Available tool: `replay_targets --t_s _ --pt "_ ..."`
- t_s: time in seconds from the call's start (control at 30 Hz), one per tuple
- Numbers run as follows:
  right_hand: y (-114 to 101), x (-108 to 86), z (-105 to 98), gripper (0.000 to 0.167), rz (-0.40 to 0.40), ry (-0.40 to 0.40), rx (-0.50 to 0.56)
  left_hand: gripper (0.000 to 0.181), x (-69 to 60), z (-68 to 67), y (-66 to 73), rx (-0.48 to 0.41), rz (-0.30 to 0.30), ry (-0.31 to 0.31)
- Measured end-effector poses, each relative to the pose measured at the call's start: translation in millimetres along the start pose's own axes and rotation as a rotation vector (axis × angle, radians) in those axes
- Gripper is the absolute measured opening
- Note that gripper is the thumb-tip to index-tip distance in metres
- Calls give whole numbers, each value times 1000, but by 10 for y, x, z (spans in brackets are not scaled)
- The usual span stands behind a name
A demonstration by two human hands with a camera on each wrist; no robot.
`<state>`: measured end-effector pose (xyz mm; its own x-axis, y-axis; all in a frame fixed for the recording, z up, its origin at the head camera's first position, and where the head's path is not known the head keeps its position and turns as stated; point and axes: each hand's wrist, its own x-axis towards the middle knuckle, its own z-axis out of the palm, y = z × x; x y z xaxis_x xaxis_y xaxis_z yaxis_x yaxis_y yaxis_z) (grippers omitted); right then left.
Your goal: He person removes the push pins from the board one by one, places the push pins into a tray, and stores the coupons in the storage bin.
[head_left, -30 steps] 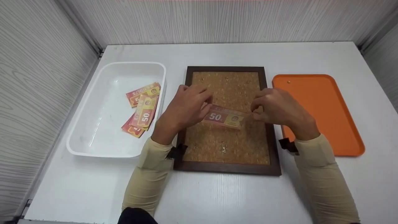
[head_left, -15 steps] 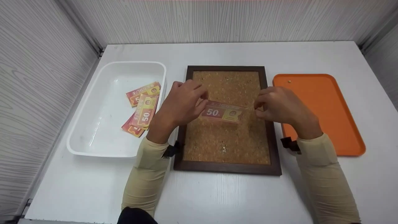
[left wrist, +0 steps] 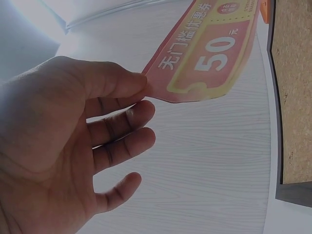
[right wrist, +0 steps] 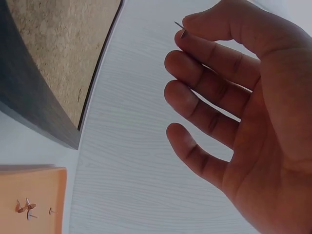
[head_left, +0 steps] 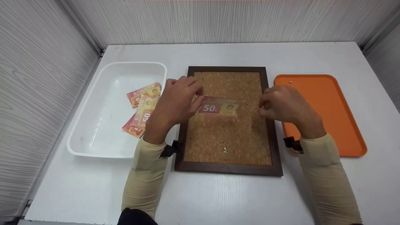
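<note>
My left hand (head_left: 178, 101) pinches a red and yellow coupon (head_left: 218, 107) marked 50 by its left end, between thumb and index finger. In the left wrist view the coupon (left wrist: 209, 56) curves slightly and its far end is cut off. Beneath it, in the head view, lies a cork board (head_left: 231, 140) in a dark brown frame. Over the board's right edge, my right hand (head_left: 286, 104) pinches a thumbtack (right wrist: 183, 32) between thumb and index finger, its pin pointing outward in the right wrist view. The other right fingers are loosely bent.
A white bin (head_left: 107, 155) on the left holds several coupons (head_left: 140, 103), partly behind my left hand. An orange tray (head_left: 328, 106) lies at the right, with several thumbtacks (right wrist: 32, 214) seen in the right wrist view. Wood-grain panels (head_left: 218, 22) enclose the white table.
My left hand has moved left and slightly up the board with the coupon. My right hand has shifted a little to the right, widening the gap between it and the coupon.
</note>
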<state>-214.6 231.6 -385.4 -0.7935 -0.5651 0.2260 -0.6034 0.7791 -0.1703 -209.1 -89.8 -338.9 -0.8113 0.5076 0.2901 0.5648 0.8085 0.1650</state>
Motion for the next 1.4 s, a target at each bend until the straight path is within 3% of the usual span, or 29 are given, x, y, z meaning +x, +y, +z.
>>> replay_targets --t_s 0.53,0.73,1.4 --pt "44 -18 -21 4 71 -10 -5 17 -46 -100 -111 -14 -97 60" --pt "49 -15 -13 4 97 -51 15 17 -89 -141 -172 -16 -133 92" --pt "195 -39 -26 9 176 -107 49 20 -198 -345 -411 -41 -298 106"
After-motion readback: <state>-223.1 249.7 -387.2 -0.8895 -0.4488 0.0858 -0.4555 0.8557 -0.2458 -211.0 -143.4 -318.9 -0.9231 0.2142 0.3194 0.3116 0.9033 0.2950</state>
